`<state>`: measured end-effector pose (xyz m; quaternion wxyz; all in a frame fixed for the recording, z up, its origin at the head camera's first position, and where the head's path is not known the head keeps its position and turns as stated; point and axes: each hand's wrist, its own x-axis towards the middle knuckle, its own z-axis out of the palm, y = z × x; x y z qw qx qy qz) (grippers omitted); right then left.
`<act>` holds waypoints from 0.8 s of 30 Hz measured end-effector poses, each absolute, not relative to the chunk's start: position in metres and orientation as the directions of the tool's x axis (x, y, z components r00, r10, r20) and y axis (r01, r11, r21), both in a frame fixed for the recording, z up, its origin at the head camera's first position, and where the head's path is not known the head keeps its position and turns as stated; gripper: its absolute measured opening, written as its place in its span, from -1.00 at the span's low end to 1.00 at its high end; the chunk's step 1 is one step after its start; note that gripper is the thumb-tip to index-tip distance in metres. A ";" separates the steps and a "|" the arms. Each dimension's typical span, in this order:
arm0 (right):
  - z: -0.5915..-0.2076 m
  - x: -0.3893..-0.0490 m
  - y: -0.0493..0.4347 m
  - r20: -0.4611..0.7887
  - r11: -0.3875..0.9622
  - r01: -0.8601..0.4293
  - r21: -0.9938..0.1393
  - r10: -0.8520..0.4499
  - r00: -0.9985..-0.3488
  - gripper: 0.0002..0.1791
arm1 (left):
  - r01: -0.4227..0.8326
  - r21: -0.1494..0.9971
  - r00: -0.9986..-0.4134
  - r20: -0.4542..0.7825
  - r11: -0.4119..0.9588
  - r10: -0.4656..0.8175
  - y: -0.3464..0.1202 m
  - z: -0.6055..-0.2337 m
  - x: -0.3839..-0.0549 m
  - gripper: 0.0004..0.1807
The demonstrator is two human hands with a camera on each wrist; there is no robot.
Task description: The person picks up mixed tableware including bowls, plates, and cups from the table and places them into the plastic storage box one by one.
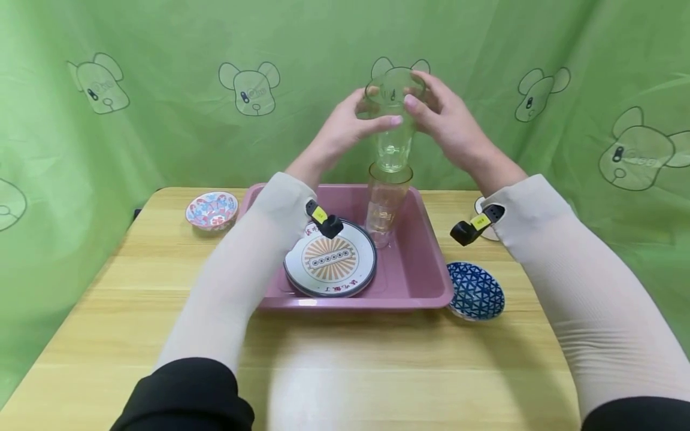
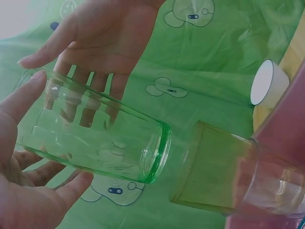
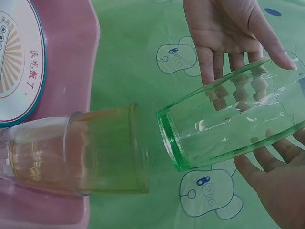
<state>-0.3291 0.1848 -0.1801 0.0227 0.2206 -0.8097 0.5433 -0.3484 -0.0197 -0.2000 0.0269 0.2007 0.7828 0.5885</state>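
Both hands hold a green drinking glass upright, my left hand on its left side and my right hand on its right, thumbs towards me and fingers round the back. Its base is close over the rim of an amber glass, with a small gap showing in both wrist views. The amber glass sits nested in a clear glass, and this stack stands in a pink tray. Left of the stack in the tray lie stacked round plates with a sunburst print.
A pink-and-blue patterned bowl stands left of the tray on the wooden table. At the tray's front right corner is a blue-and-white patterned bowl. A white bowl stands farther back on the right. A green curtain hangs behind.
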 end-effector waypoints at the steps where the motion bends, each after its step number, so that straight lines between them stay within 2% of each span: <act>1: -0.181 -0.330 0.186 0.271 0.317 -0.377 -0.870 -0.330 -0.904 -0.24 | 0.283 0.931 -0.919 0.194 0.232 0.344 -0.018 -0.202 -0.349 -0.06; 11: -0.199 -0.337 0.196 0.199 0.350 -0.302 -0.887 -0.299 -0.933 -0.24 | 0.261 0.923 -0.926 0.156 0.283 0.344 -0.009 -0.218 -0.356 -0.01; 24: -0.224 -0.340 0.204 0.168 0.387 -0.275 -0.880 -0.289 -0.943 -0.21 | 0.234 0.921 -0.932 0.122 0.311 0.340 -0.003 -0.238 -0.360 0.00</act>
